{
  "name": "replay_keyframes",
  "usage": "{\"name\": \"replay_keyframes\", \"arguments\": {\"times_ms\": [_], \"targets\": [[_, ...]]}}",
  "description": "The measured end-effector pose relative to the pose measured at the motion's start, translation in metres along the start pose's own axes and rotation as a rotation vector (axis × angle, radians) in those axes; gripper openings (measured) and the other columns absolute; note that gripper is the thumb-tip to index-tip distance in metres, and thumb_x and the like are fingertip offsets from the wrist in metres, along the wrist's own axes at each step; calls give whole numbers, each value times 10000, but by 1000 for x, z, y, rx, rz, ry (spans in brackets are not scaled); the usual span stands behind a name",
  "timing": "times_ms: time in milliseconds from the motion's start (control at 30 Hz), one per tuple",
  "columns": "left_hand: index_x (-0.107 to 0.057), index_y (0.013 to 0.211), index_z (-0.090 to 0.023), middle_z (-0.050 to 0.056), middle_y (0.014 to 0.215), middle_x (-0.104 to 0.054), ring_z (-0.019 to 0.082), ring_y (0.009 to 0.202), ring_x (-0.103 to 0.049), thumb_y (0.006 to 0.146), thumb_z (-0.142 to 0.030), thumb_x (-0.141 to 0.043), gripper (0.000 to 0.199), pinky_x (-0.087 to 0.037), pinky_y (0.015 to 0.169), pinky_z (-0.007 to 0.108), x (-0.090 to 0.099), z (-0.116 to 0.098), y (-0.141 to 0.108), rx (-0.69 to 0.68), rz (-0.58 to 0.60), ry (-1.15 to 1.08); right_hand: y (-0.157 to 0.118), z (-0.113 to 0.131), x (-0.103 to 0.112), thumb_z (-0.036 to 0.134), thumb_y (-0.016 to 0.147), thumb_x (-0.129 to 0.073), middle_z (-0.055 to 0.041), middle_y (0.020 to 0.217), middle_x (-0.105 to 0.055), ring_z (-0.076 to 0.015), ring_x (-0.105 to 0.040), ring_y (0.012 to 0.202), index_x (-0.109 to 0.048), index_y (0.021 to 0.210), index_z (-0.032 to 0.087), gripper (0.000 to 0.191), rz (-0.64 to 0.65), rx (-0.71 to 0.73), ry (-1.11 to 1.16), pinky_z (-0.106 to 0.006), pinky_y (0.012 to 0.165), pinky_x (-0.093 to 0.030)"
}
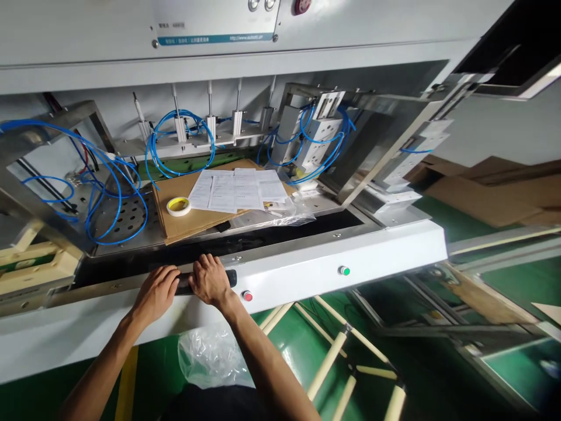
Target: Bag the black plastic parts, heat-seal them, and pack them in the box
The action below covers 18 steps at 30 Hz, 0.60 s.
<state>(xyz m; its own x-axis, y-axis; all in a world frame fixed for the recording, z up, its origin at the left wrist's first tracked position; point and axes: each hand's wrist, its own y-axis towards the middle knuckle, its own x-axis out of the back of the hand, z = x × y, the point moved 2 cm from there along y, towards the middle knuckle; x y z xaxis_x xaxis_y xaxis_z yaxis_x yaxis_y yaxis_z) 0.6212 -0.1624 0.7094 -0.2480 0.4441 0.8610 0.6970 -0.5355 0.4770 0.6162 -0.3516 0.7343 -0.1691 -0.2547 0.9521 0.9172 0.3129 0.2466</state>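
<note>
Both hands are at the white front edge of a machine, on a dark bar-shaped object (186, 284) whose exact kind I cannot make out. My right hand (210, 279) is wrapped around it, and its rounded black end sticks out to the right. At the other end, my left hand (158, 290) has its fingers bent together over the object, hiding that part. A red button (248, 296) sits just right of my right hand. Beyond the hands, cardboard sheets (175, 225) lie on the machine bed, bearing printed papers (234, 190) and a tape roll (178, 206).
Coiled blue air hoses (118, 193) hang over the bed at left, others at right. A row of metal cylinders (211, 126) stands behind. A green button (345, 271) is on the front panel (394, 251). Below are clear plastic film (214, 354) and a cream tube frame (326, 365).
</note>
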Motion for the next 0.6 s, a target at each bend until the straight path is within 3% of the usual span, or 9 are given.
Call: {"name": "replay_keyframes", "arguments": {"times_ms": [67,133,200,300,367,500,600], "targets": [[-656,1210,-214,124,1248,-717,294,1110,-680,1048,-316,-510,241,-544,967,451,1,-1,-5,-15,7,16,-1,-1,0,384,1025,-531,-148,1016,-691,-280,-563,979,-704,923,168,295,-17,-2,30,-435,912,-456],[-633,1294,-185,151,1295,-690,329,1141,-662,982,-413,-643,387,-544,975,474,4,-2,-10,-42,51,45,-3,-1,1,369,1022,-554,-137,1040,-692,-274,-559,1017,-707,914,173,271,-50,-8,84,-448,986,-438],[-610,1340,-155,165,1298,-683,341,1154,-657,927,-404,-715,494,-544,982,474,7,-3,-14,-64,101,67,-11,-1,4,355,1032,-550,-129,1125,-695,-270,-561,1075,-713,990,177,245,-104,-34,164,-465,1072,-400],[-617,1340,-147,150,1222,-714,314,1102,-679,953,-319,-660,426,-548,963,443,13,-2,-16,-61,144,50,-41,4,5,365,1059,-497,-118,1166,-697,-259,-583,1083,-691,1133,201,264,-209,-156,327,-462,1062,-414],[-638,1315,-153,137,1159,-738,302,1064,-691,998,-342,-580,374,-546,956,440,18,-2,-17,-31,169,-17,-70,11,1,387,1074,-441,-121,1074,-703,-254,-607,1017,-680,1091,199,305,-277,-290,453,-442,980,-460],[-724,1063,-205,114,1078,-765,283,1030,-708,1050,-488,-425,412,-545,953,422,24,-12,-29,181,313,-261,-118,30,-20,500,1069,-417,-92,924,-722,-209,-660,810,-646,1104,191,386,-317,-554,808,-348,756,-537],[-735,1146,-211,108,1168,-774,285,1135,-704,1010,-583,-438,495,-554,986,383,20,-28,-55,502,463,-512,-132,45,-35,664,991,-507,-58,877,-743,-201,-691,741,-666,1117,209,498,-270,-672,1157,-298,639,-542]]}}
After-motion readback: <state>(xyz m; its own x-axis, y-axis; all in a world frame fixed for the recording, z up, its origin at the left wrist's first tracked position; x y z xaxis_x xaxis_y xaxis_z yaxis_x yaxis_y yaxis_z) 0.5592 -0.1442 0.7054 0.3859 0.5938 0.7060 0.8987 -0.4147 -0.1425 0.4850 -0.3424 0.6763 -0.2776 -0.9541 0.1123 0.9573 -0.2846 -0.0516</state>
